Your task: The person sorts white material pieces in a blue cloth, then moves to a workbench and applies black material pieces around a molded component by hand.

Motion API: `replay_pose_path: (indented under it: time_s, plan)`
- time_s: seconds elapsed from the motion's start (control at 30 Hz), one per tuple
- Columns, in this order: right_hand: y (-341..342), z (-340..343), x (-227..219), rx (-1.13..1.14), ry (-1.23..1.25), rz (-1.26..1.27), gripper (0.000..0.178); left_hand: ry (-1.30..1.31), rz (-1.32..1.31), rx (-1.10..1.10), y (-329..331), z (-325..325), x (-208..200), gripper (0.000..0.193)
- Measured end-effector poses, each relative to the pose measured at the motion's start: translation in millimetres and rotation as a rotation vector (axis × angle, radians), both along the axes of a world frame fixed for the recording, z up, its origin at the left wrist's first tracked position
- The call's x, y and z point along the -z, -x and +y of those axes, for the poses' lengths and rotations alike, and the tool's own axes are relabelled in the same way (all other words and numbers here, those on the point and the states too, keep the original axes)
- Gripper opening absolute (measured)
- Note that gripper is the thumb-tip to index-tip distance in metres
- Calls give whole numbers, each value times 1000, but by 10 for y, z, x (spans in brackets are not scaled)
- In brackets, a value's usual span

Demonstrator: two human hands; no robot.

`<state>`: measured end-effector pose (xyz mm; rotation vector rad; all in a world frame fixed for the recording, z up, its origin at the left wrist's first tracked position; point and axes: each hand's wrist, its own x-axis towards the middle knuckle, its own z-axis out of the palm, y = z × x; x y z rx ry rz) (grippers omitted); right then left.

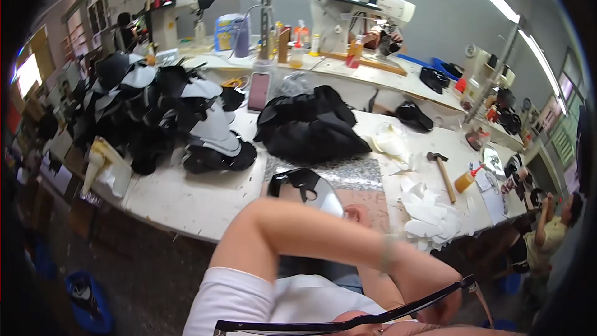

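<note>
My left arm crosses in front of me with a bent elbow, and my left hand [429,283] is at the far right of my body, by the black glasses frame [348,322]. Its fingers are hidden. Beyond that forearm, my right hand [357,214] rests at the table's near edge with its visible fingers curled; what they hold, if anything, is hidden. Close beside it lies a glossy black and white shoe-upper-like piece [301,185] with a round hole, partly covered by my left arm. Behind it sits a heap of black fabric pieces [311,127].
To the left is a tall pile of black and grey pieces [155,109]. A hammer [444,177], white cut pieces [429,214] and a glue bottle [466,179] lie to the right. A phone [259,91] stands behind. Sewing machines [360,9] and a person [550,230] are farther off.
</note>
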<state>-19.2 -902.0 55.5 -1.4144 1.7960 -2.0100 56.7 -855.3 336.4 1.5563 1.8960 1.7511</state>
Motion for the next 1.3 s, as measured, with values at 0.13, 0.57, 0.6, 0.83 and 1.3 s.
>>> replay_pose_path:
  time_s: [0.13,0.57,0.6,0.83,1.3]
  plan:
    - [-148,7,-258,-87,27,13,20,-374,-162,-459,-1014,-602,137,18]
    - [-92,35,-397,-123,-37,44,22,-788,-555,-1057,-2413,-428,1367,14]
    - [-99,26,-389,-127,-44,40,22,-913,-426,-1058,-2431,-334,1272,11]
    - [-65,-1,-352,-87,-110,106,24,-570,671,-681,-2691,-129,70,8]
    - [-109,-46,-371,-103,-158,196,15,-580,1045,-840,-2412,-541,-229,14]
